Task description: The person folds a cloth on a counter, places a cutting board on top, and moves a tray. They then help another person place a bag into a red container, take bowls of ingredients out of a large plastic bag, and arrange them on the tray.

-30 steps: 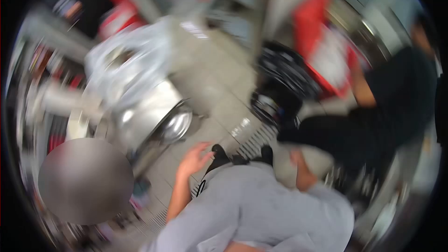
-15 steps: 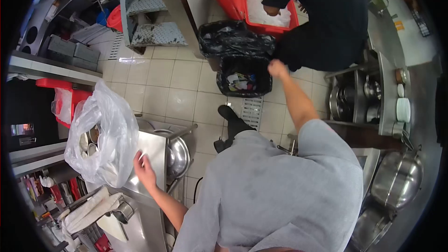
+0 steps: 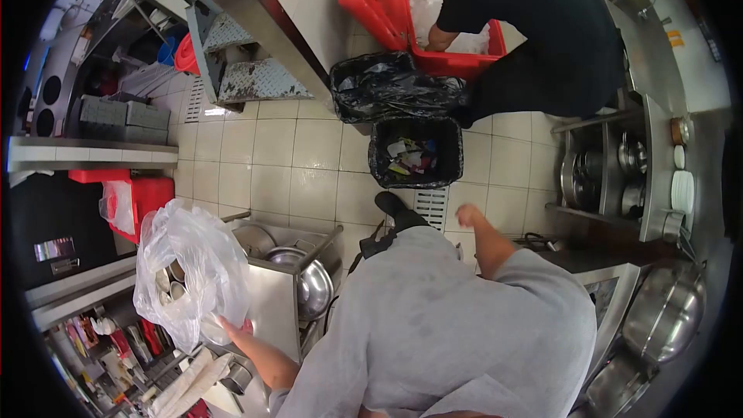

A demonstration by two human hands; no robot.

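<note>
My left hand (image 3: 236, 334), fingers stretched out, is at the lower edge of a clear plastic bag (image 3: 224, 251) on a steel counter (image 3: 273, 302). Several round, light-rimmed containers (image 3: 172, 282) show through the bag's mouth. Empty and loosely curled, my right hand (image 3: 467, 216) hangs over the tiled floor beside a drain grate (image 3: 431, 205). Just beyond it stands a bin lined with a black bag (image 3: 455, 170), with scraps and wrappers (image 3: 410, 156) inside.
A person in dark clothes (image 3: 542, 39) bends over a red box (image 3: 457, 66) holding clear plastic bags. Steel bowls (image 3: 309, 282) sit on a shelf under the counter. Metal steps (image 3: 259, 81) stand at the back left; pots (image 3: 631, 155) fill the right-hand shelves.
My right hand has drawn back from the bin toward my body. My left hand has come to the plastic bag's edge. The other person's arm reaches farther into the red box.
</note>
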